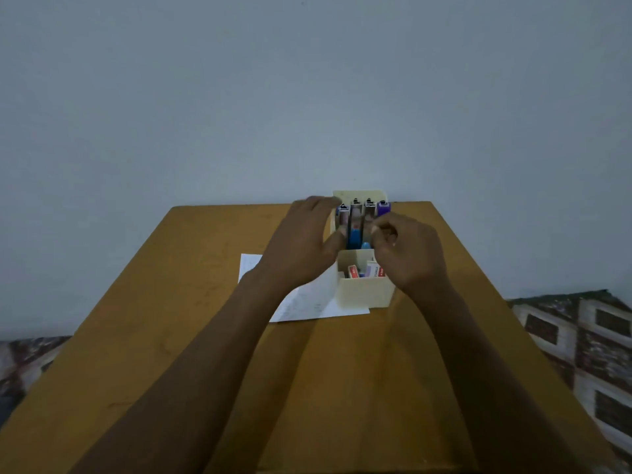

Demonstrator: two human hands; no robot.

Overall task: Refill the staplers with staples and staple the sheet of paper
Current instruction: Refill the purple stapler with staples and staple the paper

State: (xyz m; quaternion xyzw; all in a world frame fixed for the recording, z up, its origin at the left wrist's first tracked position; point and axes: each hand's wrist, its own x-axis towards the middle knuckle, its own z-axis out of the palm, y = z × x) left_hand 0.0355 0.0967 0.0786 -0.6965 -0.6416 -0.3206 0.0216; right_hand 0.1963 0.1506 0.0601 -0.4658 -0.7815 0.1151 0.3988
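While your arms reach forward over the counter (171,336), both hands sit at a cream holder (362,295) standing near its far edge, close to the wall (307,97).

Staplers (355,234): four, counted.
- They lie side by side in the holder's rear slots.
- Each long axis runs away from you toward the wall, and the four are parallel.
- The tops look lifted open, with pale metal channels showing along their length.
- Colours, left to right: dark blue, blue, a lighter blue at the near tip, and the purple stapler (383,209) at the far right.

Staple boxes (353,271): they stand in the holder's front compartment. At least three are visible, in red and in white. Your right wrist hides part of that compartment, so the count is uncertain.

Sheet of paper (307,302): one.
- It lies flat on the counter, left of the holder.
- Its right part runs under the holder's base.
- Its near edge slants slightly.

Left hand (301,244): the fingers are fairly straight and laid along the holder's left side up to its far corner. The thumb is by the near end of the leftmost stapler. The fingers are blurred.

Right hand (410,254): the fingers are curled and the fingertips bunch together over the two right-hand staplers. You cannot tell whether they pinch anything.

Patterned fabric (581,336) shows beyond the counter on the right, and more of it on the left.
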